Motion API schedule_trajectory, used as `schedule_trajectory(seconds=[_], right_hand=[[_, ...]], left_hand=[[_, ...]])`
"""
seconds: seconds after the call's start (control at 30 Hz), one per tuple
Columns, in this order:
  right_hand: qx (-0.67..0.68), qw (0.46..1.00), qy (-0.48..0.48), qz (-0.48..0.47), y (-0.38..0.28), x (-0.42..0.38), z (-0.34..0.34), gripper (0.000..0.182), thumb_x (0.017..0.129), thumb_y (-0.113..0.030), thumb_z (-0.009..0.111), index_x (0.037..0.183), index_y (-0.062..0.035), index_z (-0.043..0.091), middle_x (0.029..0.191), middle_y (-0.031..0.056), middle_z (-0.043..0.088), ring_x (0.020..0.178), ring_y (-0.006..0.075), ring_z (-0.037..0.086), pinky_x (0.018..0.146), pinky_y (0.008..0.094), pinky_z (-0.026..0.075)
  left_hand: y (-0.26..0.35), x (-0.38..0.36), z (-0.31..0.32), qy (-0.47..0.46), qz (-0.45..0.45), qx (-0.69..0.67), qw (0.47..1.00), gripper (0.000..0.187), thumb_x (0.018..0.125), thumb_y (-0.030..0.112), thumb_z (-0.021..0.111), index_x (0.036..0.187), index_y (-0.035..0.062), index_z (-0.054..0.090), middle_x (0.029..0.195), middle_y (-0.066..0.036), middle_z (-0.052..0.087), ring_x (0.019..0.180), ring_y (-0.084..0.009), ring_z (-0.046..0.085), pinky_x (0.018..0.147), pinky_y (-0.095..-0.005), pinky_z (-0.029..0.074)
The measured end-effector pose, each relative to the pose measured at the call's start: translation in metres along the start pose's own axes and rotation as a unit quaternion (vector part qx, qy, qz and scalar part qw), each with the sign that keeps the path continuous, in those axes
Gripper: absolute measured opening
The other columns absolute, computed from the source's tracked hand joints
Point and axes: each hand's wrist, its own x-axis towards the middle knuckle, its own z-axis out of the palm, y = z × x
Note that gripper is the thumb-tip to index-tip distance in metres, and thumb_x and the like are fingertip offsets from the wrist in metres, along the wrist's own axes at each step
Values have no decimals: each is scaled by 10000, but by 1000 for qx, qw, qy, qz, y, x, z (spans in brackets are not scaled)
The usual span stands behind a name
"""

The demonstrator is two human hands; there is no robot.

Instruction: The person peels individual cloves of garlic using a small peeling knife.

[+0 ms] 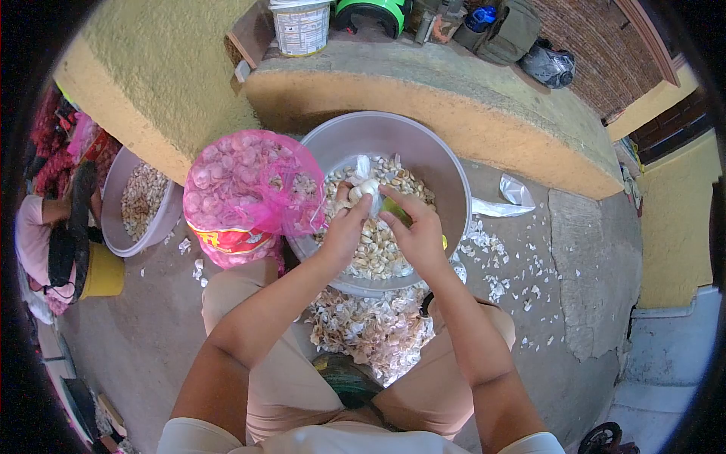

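Observation:
Over a wide grey basin [454, 159], my left hand [344, 236] grips a white garlic bulb [366, 189] between thumb and fingers. Close beside it, my right hand [417, 236] has its thumb and forefinger at the bulb, its other fingers curled around a yellow-green handle [396, 213]. Whatever the handle belongs to is mostly hidden by the hand. Loose garlic cloves [378, 250] cover the basin's bottom. Against the basin's left side leans a pink mesh bag [234, 178] full of garlic bulbs.
Papery garlic skins [370, 325] heap between my legs, with scraps [495, 257] scattered rightward. At left, another person [45, 238] sits near a second basin [170, 208] of cloves and a yellow bucket [103, 272]. A raised ledge [423, 94] bearing a white bucket [301, 30] runs behind.

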Motion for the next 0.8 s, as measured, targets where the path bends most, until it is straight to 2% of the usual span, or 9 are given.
schedule_trajectory(seconds=[0.1,0.2,0.33,0.43,0.53,0.6,0.63,0.7,0.8], right_hand=[[-29,999,-28,24,-2,1,-5,423,722,-191,617,1131,-192,508,914,131,572,835,291,557,719,336,440],[18,999,-3,-36,2,-1,3,450,719,-187,620,1150,-196,493,938,133,571,845,289,558,724,335,440],[31,999,-22,9,-5,-2,2,477,717,-182,620,1170,-198,473,988,138,562,875,292,553,740,337,439],[39,999,-29,19,-5,-2,1,480,718,-183,619,1174,-195,469,1007,140,557,891,294,548,745,339,438],[42,999,-26,17,-3,-1,3,470,722,-185,614,1170,-193,473,1003,139,558,888,295,546,743,338,438],[42,999,-21,16,-3,-1,3,457,726,-184,610,1163,-192,479,995,138,560,878,294,548,740,336,437],[29,999,-16,7,-3,-1,3,450,727,-182,608,1160,-191,483,985,138,562,869,292,549,736,335,438],[2,1000,-6,-11,-3,-1,3,438,730,-178,604,1152,-189,491,966,138,565,851,289,552,729,333,438],[-53,998,-20,23,-7,0,-2,423,733,-176,599,1144,-190,499,934,138,568,833,282,553,715,331,441]], left_hand=[[-3,0,0,4,-4,0,1000,417,845,193,488,1193,102,278,1039,-40,479,917,-109,470,755,-240,375],[5,-2,2,3,23,-21,1000,428,842,194,493,1203,120,275,1030,-24,485,900,-101,470,729,-236,373],[5,2,-1,-10,52,-34,998,436,835,187,500,1205,138,276,1027,-16,487,903,-98,470,729,-234,375],[7,-1,1,16,10,-12,1000,456,828,167,501,1217,133,265,1028,-21,487,914,-102,471,749,-234,379],[3,2,-2,-13,49,-37,998,483,822,143,498,1234,134,246,1031,-28,485,925,-103,470,772,-234,379],[3,2,-3,1,13,-35,999,496,820,134,494,1243,128,235,1029,-31,486,922,-105,472,777,-234,378],[3,1,-4,8,-4,-34,999,503,819,130,493,1247,125,230,1028,-33,486,921,-105,473,780,-234,377],[1,1,-2,-10,38,-47,998,499,819,130,490,1245,116,230,1029,-34,486,920,-109,476,784,-234,378],[-1,-2,2,-12,55,-51,997,487,821,135,484,1239,108,235,1037,-36,484,929,-118,477,796,-238,378]])
